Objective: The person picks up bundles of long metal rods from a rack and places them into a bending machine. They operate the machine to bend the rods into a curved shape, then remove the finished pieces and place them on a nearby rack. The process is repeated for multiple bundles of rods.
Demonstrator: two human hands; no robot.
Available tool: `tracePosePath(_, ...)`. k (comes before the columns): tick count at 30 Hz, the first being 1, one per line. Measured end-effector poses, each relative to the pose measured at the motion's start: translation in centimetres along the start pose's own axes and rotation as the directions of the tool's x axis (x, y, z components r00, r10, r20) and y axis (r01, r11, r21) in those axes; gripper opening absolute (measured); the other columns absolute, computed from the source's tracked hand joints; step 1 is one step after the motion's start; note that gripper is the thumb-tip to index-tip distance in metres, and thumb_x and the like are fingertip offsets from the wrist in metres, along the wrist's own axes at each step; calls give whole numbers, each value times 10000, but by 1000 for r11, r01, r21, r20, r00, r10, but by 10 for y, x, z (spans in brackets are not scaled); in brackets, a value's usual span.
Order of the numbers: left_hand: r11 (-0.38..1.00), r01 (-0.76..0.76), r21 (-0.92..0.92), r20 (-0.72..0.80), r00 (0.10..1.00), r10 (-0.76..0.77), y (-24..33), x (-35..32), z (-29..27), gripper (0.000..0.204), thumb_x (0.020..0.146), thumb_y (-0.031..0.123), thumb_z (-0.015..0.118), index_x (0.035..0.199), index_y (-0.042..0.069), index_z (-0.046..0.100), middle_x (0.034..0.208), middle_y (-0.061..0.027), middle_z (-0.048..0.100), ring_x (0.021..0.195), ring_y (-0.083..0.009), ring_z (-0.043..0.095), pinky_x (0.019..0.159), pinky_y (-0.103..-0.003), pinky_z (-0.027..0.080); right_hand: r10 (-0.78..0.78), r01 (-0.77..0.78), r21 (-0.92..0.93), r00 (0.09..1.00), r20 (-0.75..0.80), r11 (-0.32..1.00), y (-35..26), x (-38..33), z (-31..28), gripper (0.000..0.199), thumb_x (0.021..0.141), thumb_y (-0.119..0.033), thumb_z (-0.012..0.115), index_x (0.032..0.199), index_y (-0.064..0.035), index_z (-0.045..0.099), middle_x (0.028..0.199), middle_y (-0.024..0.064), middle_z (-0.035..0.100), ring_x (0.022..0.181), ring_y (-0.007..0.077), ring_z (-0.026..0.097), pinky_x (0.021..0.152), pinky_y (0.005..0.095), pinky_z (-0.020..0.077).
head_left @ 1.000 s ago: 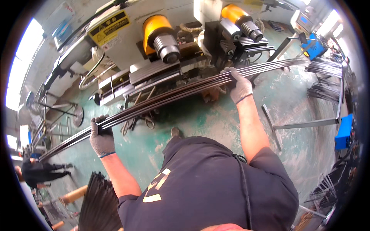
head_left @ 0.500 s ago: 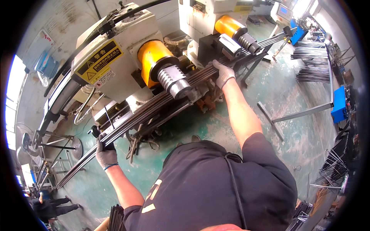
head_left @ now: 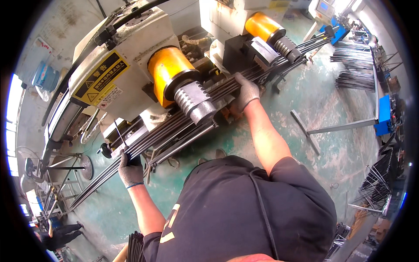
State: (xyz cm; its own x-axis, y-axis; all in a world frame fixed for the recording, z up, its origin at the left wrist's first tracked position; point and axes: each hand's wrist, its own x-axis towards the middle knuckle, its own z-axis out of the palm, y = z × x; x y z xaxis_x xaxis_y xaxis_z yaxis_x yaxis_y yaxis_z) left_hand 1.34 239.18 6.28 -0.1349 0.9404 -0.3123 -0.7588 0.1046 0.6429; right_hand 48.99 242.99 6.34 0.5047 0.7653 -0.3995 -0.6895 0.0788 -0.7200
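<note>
A bundle of several long, dark metal rods slants from the lower left to the upper right along the front of a machine. My left hand, in a grey knit glove, is closed around the rods near their lower-left part. Farther right, my gloved right hand grips the same bundle, with its fingertips partly hidden behind it. Between my hands, a ridged steel die on an orange cylinder stands over the rods. A second ridged die with its orange cylinder is beyond my right hand.
White machine housings stand along the far side, one with a yellow warning label. Stacks of thin rods lie on a rack at the right. A steel bar frame reaches over the green floor. At the lower left is another person.
My left hand has moved right and slightly up along the rods' line. My right hand has shifted a little left and down. The rods now lie closer in under the nearer die.
</note>
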Motion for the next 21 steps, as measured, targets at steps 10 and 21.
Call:
tracePosePath(10,984,-159,-83,-226,964,137,29,20,-36,270,945,175,542,1083,-48,605,1102,-165,634,1056,-265,596,974,-417,469,15,-35,-52,942,-337,998,-26,-13,23,398,825,-381,704,1029,-48,625,968,78,639,839,237,599,746,409,501)
tracePosePath(21,999,-40,-37,-75,997,38,-19,0,11,289,938,197,560,1064,-58,611,1061,-156,656,1009,-261,616,956,-369,470,-34,32,-68,999,-30,997,32,-42,26,318,783,-177,729,997,44,648,929,78,667,813,181,632,731,295,496)
